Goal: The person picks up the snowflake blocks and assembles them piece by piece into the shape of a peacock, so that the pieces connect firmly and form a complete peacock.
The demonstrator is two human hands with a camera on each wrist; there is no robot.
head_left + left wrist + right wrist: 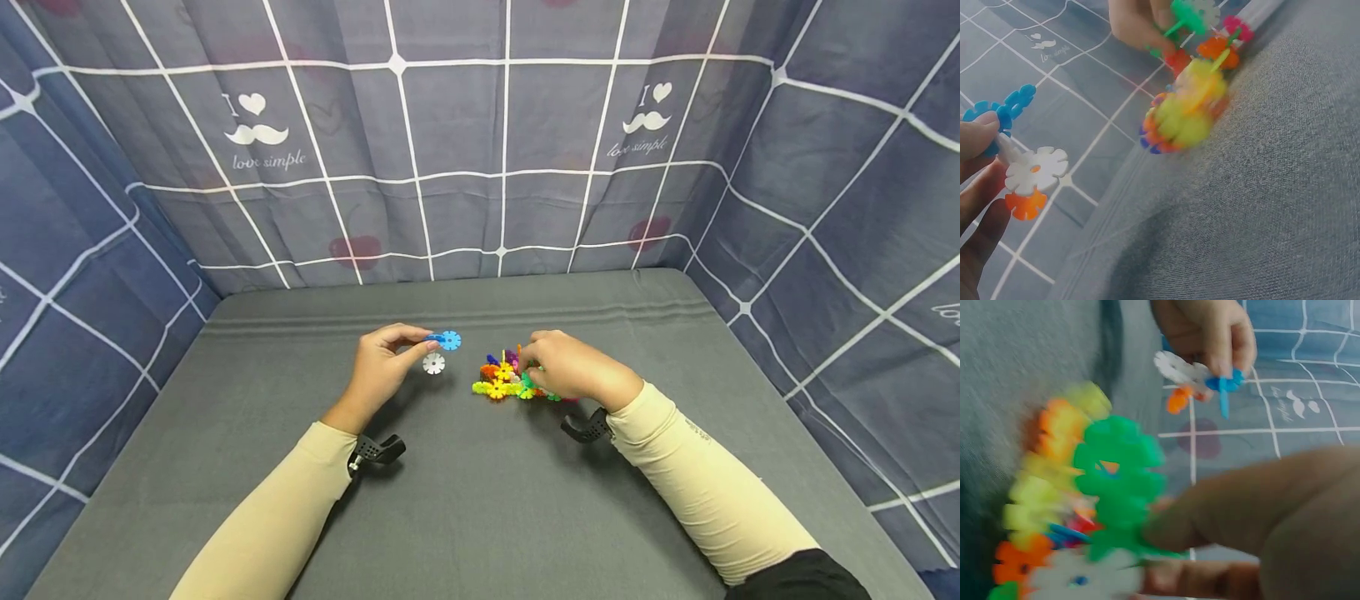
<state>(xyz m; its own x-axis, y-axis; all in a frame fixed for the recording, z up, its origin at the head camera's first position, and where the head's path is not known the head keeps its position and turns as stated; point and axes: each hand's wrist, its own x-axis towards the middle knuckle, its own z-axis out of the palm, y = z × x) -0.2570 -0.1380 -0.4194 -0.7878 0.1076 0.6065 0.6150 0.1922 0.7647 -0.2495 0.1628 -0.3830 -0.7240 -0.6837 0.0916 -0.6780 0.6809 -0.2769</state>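
My left hand (381,367) pinches blue snowflake discs (451,340) between thumb and fingertips. White discs (1038,170) hang below them, with an orange disc (1025,205) at the lower end, joined in one small chain. To the right, my right hand (573,367) reaches into a heap of many-coloured snowflake discs (497,388). In the right wrist view its thumb and fingers grip green discs (1121,456), slotted together. Beside these lie a white disc (1085,578), orange ones and yellow ones (1032,503). Blur hides which pieces of the heap are joined.
A grey cloth covers the table (480,500). Behind it hangs a blue-grey checked curtain (465,217), which also closes off both sides. Black wrist mounts (378,450) stick out below both hands.
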